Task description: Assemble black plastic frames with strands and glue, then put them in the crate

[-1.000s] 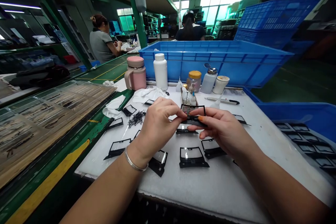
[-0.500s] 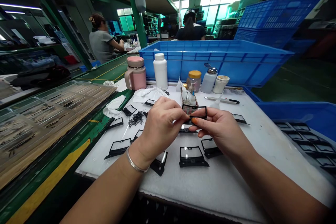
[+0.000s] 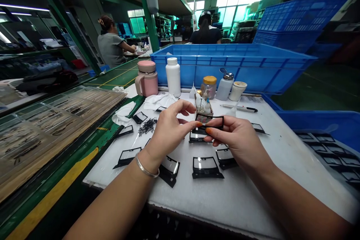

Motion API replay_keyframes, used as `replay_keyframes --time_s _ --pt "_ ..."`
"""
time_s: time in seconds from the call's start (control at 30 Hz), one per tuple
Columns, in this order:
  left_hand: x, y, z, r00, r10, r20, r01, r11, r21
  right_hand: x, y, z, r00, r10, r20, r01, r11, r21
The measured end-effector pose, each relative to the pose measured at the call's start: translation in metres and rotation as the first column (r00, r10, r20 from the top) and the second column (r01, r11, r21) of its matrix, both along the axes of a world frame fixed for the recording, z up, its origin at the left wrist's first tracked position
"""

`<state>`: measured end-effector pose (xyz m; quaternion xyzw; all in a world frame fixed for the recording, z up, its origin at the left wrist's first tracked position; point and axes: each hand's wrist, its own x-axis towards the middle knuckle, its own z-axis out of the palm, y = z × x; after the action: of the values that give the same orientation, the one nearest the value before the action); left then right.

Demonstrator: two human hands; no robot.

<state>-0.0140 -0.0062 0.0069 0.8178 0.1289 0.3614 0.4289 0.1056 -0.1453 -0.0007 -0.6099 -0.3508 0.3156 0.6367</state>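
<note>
My right hand (image 3: 242, 137) pinches a small black plastic frame with a clear window (image 3: 208, 116) between thumb and fingers, held above the white work board. My left hand (image 3: 168, 129) is at the frame's left side, its fingers lifted apart from the thumb. The left thumb tip is at the frame's lower left edge, seemingly touching it. Similar black frames lie about on the board, one frame (image 3: 206, 174) right below the hands and another frame (image 3: 170, 172) beside my left wrist. A pile of thin black strips (image 3: 147, 126) lies left of my left hand.
Along the back stand a pink mug (image 3: 147, 80), a white bottle (image 3: 173, 77), a pump bottle (image 3: 225, 87) and a big blue crate (image 3: 239, 65). A knife (image 3: 239, 108) lies at the right. Divided trays (image 3: 56, 120) are on the left. Two people sit farther off.
My left fingers have opened and lifted away from the frame, where they were pinching its lower left edge. My right hand keeps its hold. The view has shifted slightly.
</note>
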Motion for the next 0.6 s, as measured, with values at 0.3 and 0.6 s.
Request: replay_keyframes --time_s 0.3,0.6 --pt "0.0 0.0004 0.0045 0.988 -0.112 -0.108 0.094 0.983 -0.157 0.0042 0.0009 -0.0012 0.998 0.025 -0.053 -0.026 0.999 -0.021" --pt "0.0001 -0.0001 0.0046 0.99 -0.104 -0.091 0.088 0.981 -0.17 0.0041 -0.0003 -0.0027 0.998 0.03 -0.06 -0.03 1.0 -0.003"
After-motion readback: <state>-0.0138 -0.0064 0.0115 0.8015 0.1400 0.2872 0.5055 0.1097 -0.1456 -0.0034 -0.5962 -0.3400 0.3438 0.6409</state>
